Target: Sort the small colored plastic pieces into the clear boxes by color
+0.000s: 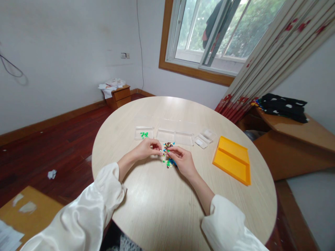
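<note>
A small pile of mixed building pieces (170,162), in green, blue, brown, white and yellow, lies at the middle of the round table. My left hand (148,148) is at the pile's left edge, thumb and fingers pinched together; something whitish and tiny shows at its fingertips, too small to name. From the right, my right hand (183,159) reaches over the pile and covers part of it. A small green piece (168,151) shows between its pinched fingertips. Just beyond my left hand, a clear plastic box (136,134) holds several loose green pieces (144,134).
Behind the pile stands a clear two-part box (175,136) with its lid raised. Beside it is a smaller clear case (201,142). A yellow divided tray (232,157) lies on the right of the pale table (154,209). The curved table edge runs all around.
</note>
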The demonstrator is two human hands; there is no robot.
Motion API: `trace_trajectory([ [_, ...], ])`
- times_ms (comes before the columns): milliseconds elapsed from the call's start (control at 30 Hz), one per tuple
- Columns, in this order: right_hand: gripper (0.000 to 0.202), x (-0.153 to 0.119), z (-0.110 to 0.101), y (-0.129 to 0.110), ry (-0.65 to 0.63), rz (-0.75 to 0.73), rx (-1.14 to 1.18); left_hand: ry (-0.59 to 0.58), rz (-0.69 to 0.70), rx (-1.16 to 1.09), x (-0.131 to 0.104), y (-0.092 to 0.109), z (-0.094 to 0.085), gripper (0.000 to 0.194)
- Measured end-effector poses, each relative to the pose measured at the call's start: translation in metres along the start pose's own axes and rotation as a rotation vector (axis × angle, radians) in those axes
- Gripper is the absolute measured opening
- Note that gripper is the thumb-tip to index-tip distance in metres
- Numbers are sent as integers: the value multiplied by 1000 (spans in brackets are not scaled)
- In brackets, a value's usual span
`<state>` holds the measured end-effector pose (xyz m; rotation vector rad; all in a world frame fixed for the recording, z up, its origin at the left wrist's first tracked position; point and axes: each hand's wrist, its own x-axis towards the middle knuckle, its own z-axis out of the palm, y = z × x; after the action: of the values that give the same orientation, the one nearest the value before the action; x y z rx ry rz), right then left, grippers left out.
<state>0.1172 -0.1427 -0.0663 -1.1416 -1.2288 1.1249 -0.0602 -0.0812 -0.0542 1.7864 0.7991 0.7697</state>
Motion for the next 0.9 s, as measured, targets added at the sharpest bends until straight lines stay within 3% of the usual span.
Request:
trace_trajectory([
  [367, 24, -1, 3, -1, -5, 22, 60, -31, 22, 3, -1, 2, 8, 12],
  [600, 14, -3, 1, -5, 20, -142, -167, -107, -45, -190, -1, -5, 14, 25],
  [733, 13, -4, 0, -4, 14, -207, -274, -133, -51, -238, -1, -6, 14, 22],
  [900, 12, -4, -2, -6, 3, -281, -351, -66, -41, -206, 1, -1, 12, 20],
])
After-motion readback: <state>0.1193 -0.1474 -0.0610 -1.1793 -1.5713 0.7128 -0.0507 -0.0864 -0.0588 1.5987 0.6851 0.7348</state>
